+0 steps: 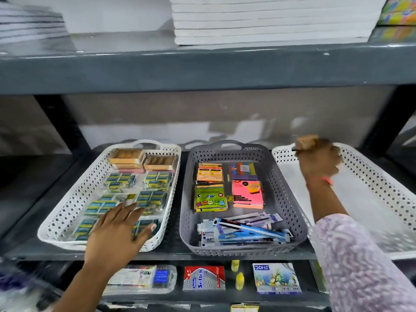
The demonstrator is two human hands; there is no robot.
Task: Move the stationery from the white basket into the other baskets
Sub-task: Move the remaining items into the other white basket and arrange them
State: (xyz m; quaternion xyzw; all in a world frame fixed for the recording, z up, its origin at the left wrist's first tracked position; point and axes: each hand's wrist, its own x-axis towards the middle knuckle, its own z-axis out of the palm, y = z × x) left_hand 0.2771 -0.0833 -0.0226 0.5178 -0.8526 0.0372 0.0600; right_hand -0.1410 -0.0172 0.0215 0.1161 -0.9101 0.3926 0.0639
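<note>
Right hand (318, 158) fingers curled shut on a small tan box (307, 140) poking above the knuckles, over the far end of the near-empty right white basket (371, 176); left hand (119, 230) splayed open, fingertips on the packets (144, 197) in the left white basket (74, 199); box looks light, rigid, best pinched by its sides.

right white basket (369, 176), tan box (307, 141) above

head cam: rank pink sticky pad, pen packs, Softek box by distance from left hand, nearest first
From the left hand:
1. Pen packs, front of the grey basket, just to its right.
2. Softek box, lower shelf, below and right.
3. Pink sticky pad, mid grey basket, farther right.
</note>
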